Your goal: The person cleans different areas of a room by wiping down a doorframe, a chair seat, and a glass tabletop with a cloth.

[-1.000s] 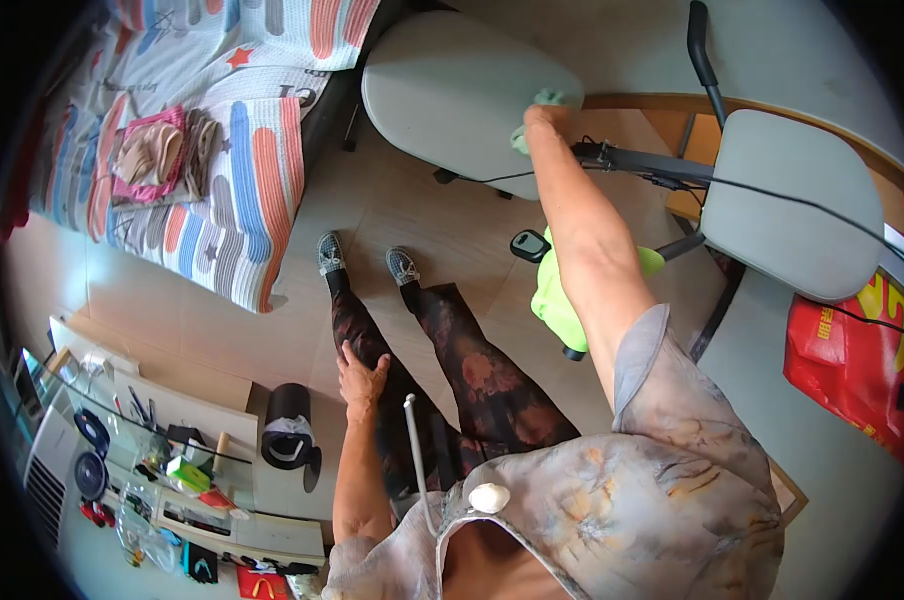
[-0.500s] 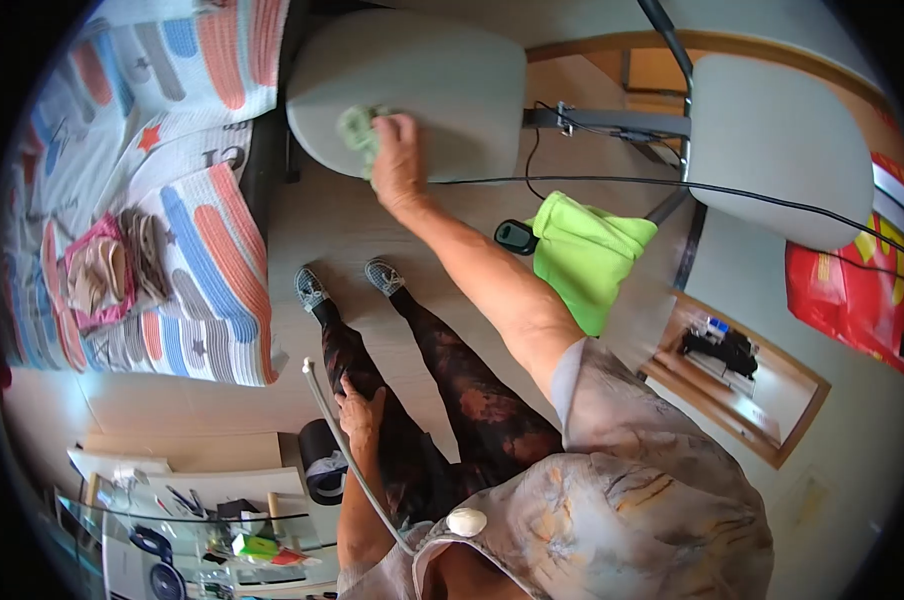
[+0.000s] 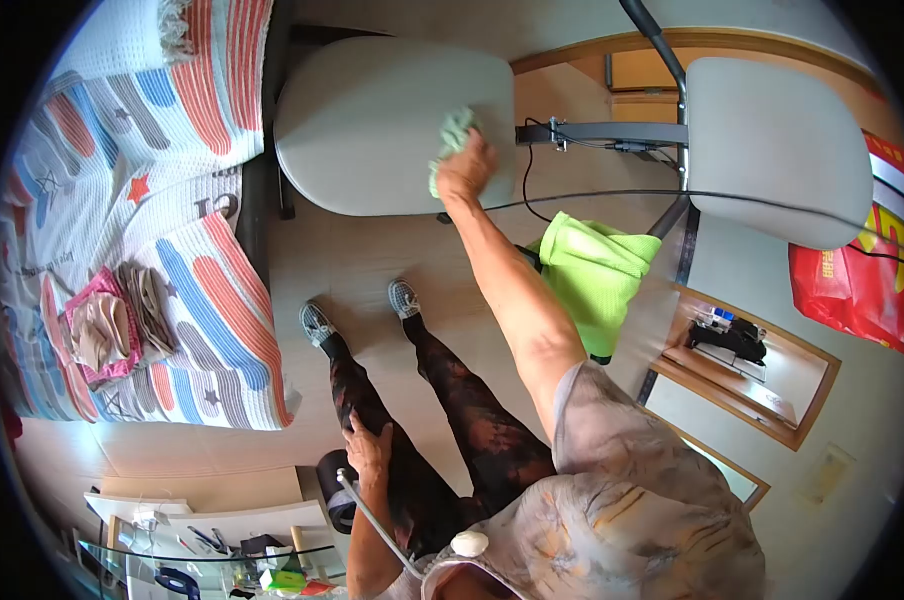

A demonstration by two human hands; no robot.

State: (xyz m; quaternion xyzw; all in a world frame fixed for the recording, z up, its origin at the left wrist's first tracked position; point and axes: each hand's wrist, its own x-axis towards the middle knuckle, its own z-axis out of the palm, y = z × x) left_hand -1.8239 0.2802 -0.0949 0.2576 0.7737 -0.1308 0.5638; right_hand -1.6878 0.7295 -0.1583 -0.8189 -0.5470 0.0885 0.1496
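My right hand (image 3: 469, 170) is closed on a pale green cloth (image 3: 460, 130), which touches the right part of a large grey seat cushion (image 3: 372, 125). My left hand (image 3: 369, 451) rests on my left thigh, its fingers apart and nothing held. A bright green cloth (image 3: 592, 275) hangs over part of the metal frame, right of my right forearm. A second grey cushion (image 3: 777, 150) stands at the right, joined to the first by a dark bar (image 3: 612, 132) with cables.
A bed with a striped cover (image 3: 202, 320) is at the left, with folded clothes (image 3: 107, 325) on it. A black cable (image 3: 762, 200) crosses the frame. A red bag (image 3: 842, 290) lies far right. A dark bin (image 3: 337, 490) and a cluttered glass table (image 3: 222, 560) are at lower left.
My right hand first went left across the large cushion with the pale green cloth, then came partway back right. My left hand has stayed on the thigh. The view has shifted.
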